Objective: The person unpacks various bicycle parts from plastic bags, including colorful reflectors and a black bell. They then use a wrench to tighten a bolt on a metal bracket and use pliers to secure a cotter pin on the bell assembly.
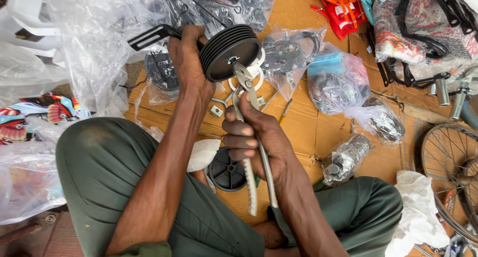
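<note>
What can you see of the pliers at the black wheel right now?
The pliers are bare grey metal with long slim handles, one wrapped in pale ribbed grip. The right hand squeezes the handles; the jaws point up, closed on the nut at the hub of the small black ribbed wheel, which the left hand holds by its bracket.

left hand (186, 63) raised, fingers curled tight in a grip, forearm stretched up from the knee. right hand (254, 137) lower, fist closed, knuckles facing left, wrist bent.
</note>
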